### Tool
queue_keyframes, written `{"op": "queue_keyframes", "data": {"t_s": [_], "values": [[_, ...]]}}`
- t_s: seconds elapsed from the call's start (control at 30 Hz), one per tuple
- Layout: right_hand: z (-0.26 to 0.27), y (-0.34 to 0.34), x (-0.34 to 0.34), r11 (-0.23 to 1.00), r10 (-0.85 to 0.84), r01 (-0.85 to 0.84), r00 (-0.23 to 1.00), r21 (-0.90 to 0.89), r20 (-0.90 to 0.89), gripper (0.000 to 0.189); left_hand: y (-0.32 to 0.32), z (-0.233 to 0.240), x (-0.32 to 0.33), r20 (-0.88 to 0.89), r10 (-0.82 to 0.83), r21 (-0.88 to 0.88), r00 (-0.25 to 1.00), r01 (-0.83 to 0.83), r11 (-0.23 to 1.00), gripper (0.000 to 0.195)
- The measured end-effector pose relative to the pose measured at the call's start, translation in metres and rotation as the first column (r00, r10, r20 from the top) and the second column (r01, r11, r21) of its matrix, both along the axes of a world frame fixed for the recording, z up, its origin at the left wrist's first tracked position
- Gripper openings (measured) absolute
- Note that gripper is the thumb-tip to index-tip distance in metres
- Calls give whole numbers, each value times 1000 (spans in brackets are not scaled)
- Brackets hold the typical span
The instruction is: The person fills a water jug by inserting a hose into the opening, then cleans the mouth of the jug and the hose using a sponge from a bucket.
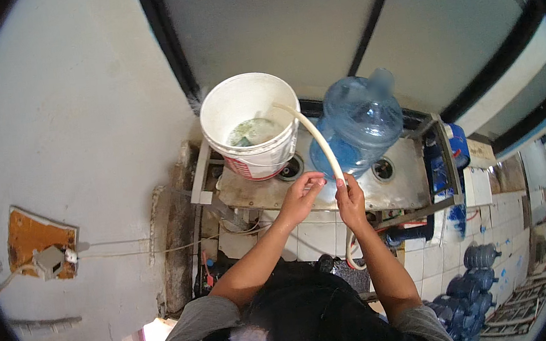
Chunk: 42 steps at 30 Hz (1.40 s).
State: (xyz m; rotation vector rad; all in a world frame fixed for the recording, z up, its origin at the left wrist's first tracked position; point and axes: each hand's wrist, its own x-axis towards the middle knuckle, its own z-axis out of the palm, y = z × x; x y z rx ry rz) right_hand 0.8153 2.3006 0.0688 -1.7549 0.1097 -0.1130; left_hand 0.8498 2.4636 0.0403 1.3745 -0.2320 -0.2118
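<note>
My right hand (351,200) grips a cream-coloured hose (323,145). From there the hose arches up and over the rim of a white plastic bucket (256,155), its end inside. Foamy, greenish water (255,131) lies at the bucket's bottom, with a dark green piece (243,142) in it. Just left of the hose, my left hand (301,196) is empty, its fingers curled but apart. A large blue water jug (362,117) stands to the right of the bucket, behind the hose. Below my right hand, the hose hangs down towards the floor.
Bucket and jug stand on a metal bench top (403,187) with round drain-like openings (383,168) and a metal frame (446,200). A wall socket box (50,262) with a cable is at the left. More blue jugs (462,295) and a metal rack (520,307) stand lower right.
</note>
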Motion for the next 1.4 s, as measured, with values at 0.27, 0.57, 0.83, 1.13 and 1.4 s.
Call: {"op": "queue_keyframes", "data": {"t_s": [0.27, 0.57, 0.83, 1.13, 1.4], "values": [[-17, -22, -42, 992, 97, -107, 984, -63, -151, 29, -67, 14, -19, -247, 137, -166, 959, -181, 969, 39], [-10, -31, -71, 988, 145, -149, 987, -52, -68, 34, -76, 43, -46, -248, 192, -17, 950, -202, 979, 38], [-9, -190, -167, 988, -106, 94, 990, 121, 93, 33, -168, 62, -115, -19, -30, 170, 999, 33, 985, 35], [7, -402, -237, 918, -396, 389, 907, 77, 144, 45, -263, 51, -162, -25, -77, 247, 997, 81, 966, 32], [12, -440, -99, 830, -383, 441, 896, -341, 226, 39, -279, 32, -111, 73, -20, 348, 997, -7, 937, 28]]}}
